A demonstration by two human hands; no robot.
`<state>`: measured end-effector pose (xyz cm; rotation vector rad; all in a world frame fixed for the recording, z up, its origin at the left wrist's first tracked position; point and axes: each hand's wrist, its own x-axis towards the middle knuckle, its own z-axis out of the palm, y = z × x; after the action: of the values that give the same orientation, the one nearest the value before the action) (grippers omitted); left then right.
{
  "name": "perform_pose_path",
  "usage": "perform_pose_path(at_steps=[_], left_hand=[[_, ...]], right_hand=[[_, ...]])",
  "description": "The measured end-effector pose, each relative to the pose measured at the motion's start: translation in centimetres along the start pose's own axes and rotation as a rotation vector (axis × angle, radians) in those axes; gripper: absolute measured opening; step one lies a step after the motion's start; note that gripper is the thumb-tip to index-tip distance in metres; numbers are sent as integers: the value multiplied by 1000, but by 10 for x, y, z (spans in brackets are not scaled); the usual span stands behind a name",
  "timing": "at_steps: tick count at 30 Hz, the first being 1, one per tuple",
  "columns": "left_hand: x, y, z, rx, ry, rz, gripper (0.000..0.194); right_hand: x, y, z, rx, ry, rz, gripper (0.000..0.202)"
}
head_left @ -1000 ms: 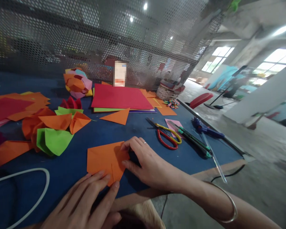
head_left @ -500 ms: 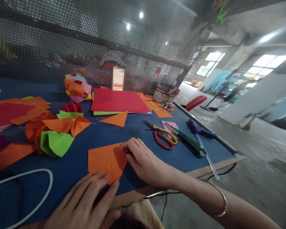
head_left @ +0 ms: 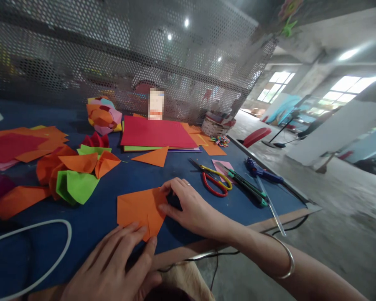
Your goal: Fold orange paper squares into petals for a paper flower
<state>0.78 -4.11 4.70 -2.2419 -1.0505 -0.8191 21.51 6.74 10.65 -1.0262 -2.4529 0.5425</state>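
A folded sheet of orange paper lies on the blue tabletop in front of me, with a crease or slit near its lower right. My left hand rests with outstretched fingers along the paper's lower edge, fingertips pressing on it. At the paper's right side, my right hand has its curled fingers at the upper corner and its thumb on the surface, gripping that edge. Beyond my right hand lie scissors with red and yellow handles. An orange paper triangle lies farther back.
A green utility knife, a blue glue gun and a clear stick lie on the right. Folded paper pieces and a white cable occupy the left. Stacked coloured sheets, a paper ball and a basket stand behind.
My right thumb has come out from under the curled fingers and extends onto the paper. My left hand and the paper keep nearly the same place.
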Motion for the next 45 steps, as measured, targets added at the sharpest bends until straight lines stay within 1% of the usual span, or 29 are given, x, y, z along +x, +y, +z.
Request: perform_pose_path(at_steps=[4, 8, 10, 13, 15, 19, 22, 26, 31, 33, 37, 40, 43, 45], left_hand=[[-1, -1, 0, -6, -22, 19, 37], [5, 0, -1, -15, 34, 0, 31], [8, 1, -2, -21, 49, -9, 29], [8, 2, -4, -46, 18, -10, 31], [5, 1, -4, -62, 4, -16, 35], [-2, 2, -2, -92, -26, -51, 38], [-4, 4, -2, -101, -41, -65, 37], [-5, 3, -6, -114, -85, -70, 36], [-13, -5, -12, -73, -168, 13, 55], [-16, -10, -14, -56, -162, 12, 55], [-20, -19, -17, 13, -156, -113, 54], [-21, -21, -18, 62, -132, -140, 54], [-18, -15, -17, 113, -97, -110, 56], [-13, -5, -15, 110, -46, -92, 51]], right_hand=[[-1, 3, 1, -23, 48, -46, 16], [-19, -9, 4, -20, 70, -162, 34], [-31, -15, 6, 33, 14, -280, 32], [-45, -19, 10, 26, -33, -336, 34], [-49, -19, 10, -3, -54, -357, 36], [-48, -21, 3, -75, -123, -378, 42], [-46, -24, -2, -119, -151, -364, 46], [-43, -25, -2, -190, -195, -351, 46], [-44, -22, 6, -206, -177, -374, 42], [-44, -21, 8, -208, -162, -376, 41], [-45, -21, 8, -224, -150, -372, 41], [-44, -22, 7, -224, -145, -371, 42], [-44, -22, 8, -217, -134, -378, 44], [-45, -22, 9, -206, -123, -382, 43]])
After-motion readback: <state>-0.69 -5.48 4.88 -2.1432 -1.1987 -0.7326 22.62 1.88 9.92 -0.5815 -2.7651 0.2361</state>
